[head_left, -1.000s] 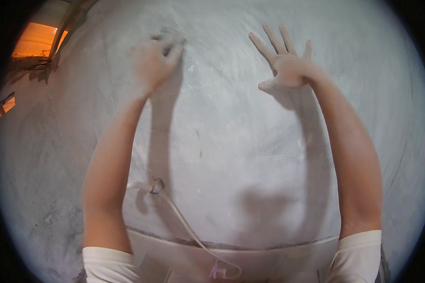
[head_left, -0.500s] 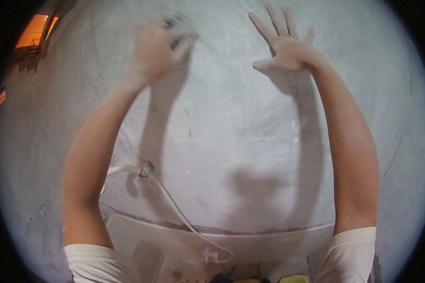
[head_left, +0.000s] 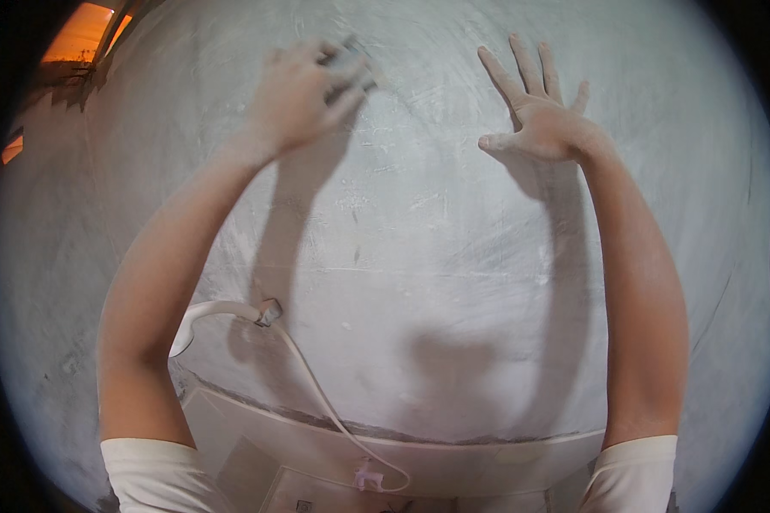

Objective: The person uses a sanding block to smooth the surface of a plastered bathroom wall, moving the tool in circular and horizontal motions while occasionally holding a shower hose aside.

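High on a grey plastered wall, my left hand is closed, fingers bent around a thin dark grey piece that looks like sandpaper. Most of that piece is hidden behind the fingers, and its edge lies against the wall. To the right, my right hand rests on the same wall with fingers and thumb spread, holding nothing. Pale dust coats both hands.
Below my left forearm, a white hand shower sits in a wall bracket, its hose hanging toward a pinkish fitting. Tiles line the lower wall. Upper left, an opening shows orange light.
The view has shifted, so wall and hands appear lower and slightly right. My left hand, blurred before, shows more sharply and still grips the dark piece. My right hand stays spread on the wall.
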Available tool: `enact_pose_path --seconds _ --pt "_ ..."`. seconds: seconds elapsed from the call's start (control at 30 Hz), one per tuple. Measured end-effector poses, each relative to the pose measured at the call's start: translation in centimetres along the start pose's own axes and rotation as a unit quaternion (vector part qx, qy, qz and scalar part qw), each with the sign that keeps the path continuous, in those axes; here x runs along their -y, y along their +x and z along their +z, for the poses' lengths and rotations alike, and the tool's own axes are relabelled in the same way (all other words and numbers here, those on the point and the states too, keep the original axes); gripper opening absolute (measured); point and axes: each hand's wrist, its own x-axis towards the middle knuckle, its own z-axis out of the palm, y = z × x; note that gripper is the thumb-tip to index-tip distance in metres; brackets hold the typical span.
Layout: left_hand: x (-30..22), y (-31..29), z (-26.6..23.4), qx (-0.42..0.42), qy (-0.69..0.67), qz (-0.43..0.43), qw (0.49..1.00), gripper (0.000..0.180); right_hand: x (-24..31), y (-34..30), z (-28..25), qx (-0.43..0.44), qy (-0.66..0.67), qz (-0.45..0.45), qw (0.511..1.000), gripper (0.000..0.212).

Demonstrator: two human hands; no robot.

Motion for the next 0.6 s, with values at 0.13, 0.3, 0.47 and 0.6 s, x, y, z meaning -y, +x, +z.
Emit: enact_pose_path --seconds 0.13,0.3,0.47,0.6 --pt "0.7 0.1 3.7 -0.04 -0.093 -0.214 0.972 0.041 -0.1 0.3 2.3 -0.006 0.016 -0.013 1.0 0.124" --pt "-3.5 -1.3 1.7 -0.07 -0.017 0.015 0.997 0.041 -0.5 -0.1 0.8 -0.016 0.001 0.005 1.0 0.124" --pt "2.4 1.1 3.5 -0.048 -0.133 -0.289 0.947 0.034 -0.1 0.1 1.6 -0.016 0.029 -0.001 0.999 0.126" --pt "-2.7 -0.3 3.7 -0.109 0.002 -0.11 0.988 0.033 -0.1 -0.2 0.8 0.008 -0.002 0.016 1.0 0.124"
